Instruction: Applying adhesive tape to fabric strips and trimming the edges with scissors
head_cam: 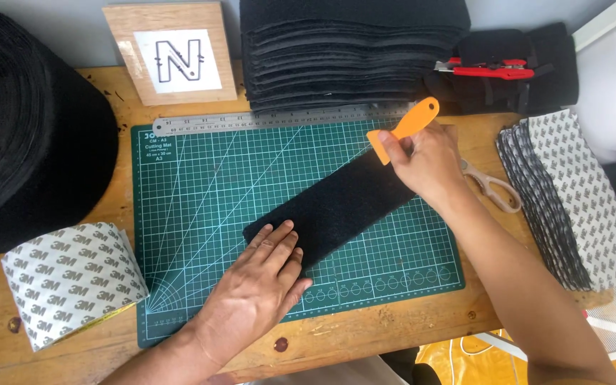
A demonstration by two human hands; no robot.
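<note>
A black felt-like strip (pixel 336 210) lies diagonally on a green cutting mat (pixel 201 185). My left hand (pixel 258 285) rests flat on the strip's lower left end, fingers spread, pressing it down. My right hand (pixel 425 164) grips an orange plastic scraper (pixel 404 128) at the strip's upper right end, its blade edge touching the strip.
A steel ruler (pixel 279 117) lies along the mat's top edge. A stack of black strips (pixel 351 50) sits behind it. Scissors (pixel 493 187) and a pile of backed strips (pixel 579 192) are to the right. A tape roll (pixel 65 281), a big black roll (pixel 23 121), red pliers (pixel 493 69) and a wooden sign (pixel 172 53) surround the mat.
</note>
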